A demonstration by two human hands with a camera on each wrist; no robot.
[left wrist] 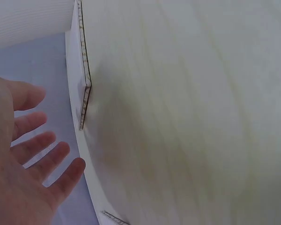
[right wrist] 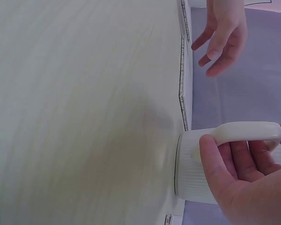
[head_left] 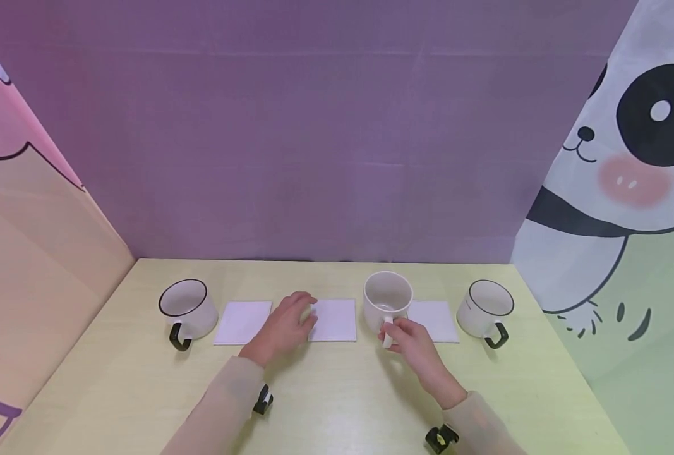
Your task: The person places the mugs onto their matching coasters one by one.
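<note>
A plain white mug (head_left: 388,292) stands upright between the middle white card (head_left: 337,321) and the right white card (head_left: 436,321). My right hand (head_left: 416,351) grips its handle from the near right side, thumb and fingers around it; in the right wrist view the ribbed side of the mug (right wrist: 194,161) shows. Whether its base touches the table cannot be told. My left hand (head_left: 284,327) hovers between the left white card (head_left: 241,323) and the middle one, holding nothing. In the left wrist view the left hand's fingers (left wrist: 68,176) are spread and relaxed.
A white mug with a black rim and black handle (head_left: 191,313) stands at the far left of the table (head_left: 337,398). Another black-handled mug (head_left: 484,309) stands at the right. A purple cloth wall (head_left: 325,139) rises behind the table, with printed cloths at both sides.
</note>
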